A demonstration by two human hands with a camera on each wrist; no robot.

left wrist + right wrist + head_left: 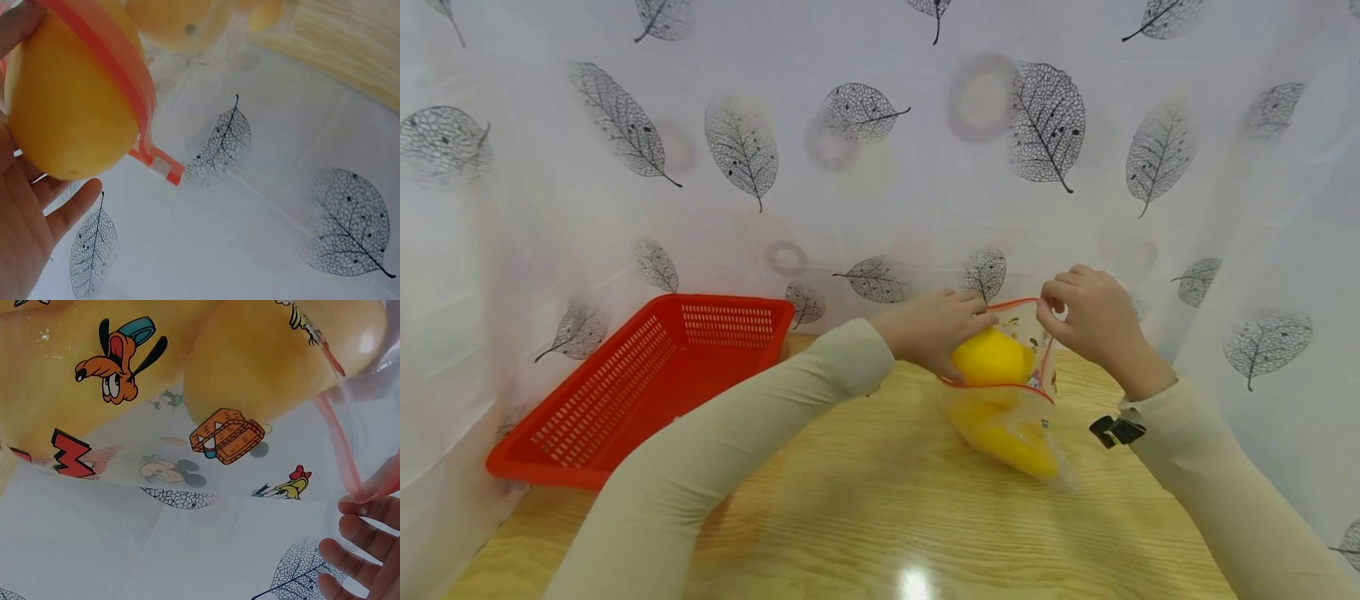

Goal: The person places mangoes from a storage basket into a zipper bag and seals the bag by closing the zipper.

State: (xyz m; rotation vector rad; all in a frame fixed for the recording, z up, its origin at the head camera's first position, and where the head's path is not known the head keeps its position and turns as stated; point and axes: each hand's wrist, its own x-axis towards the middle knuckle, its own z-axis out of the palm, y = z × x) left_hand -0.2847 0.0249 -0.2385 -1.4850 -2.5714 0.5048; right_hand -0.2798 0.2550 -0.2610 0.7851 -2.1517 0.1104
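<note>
A clear zip bag point(1043, 454) with red edging and cartoon prints stands on the table, its mouth spread. Several yellow items show through its wall; their exact kinds cannot be told. In the mouth is a smooth, oval yellow fruit point(994, 357), partly inside the red rim. My left hand point(928, 329) holds this fruit, fingers and thumb around it; the left wrist view shows the fruit point(69, 106) against the palm, the red strip across it. Thumb and forefinger of my right hand point(1090, 321) pinch the bag's right corner, also seen beside the printed bag point(228, 434) in the right wrist view.
To the left, a red plastic basket point(580, 477) with slotted walls stands on the wooden table point(887, 500). A pale curtain point(887, 200) printed with dark leaves hangs behind and at both sides. A black strap piece point(1117, 431) sits at the right cuff.
</note>
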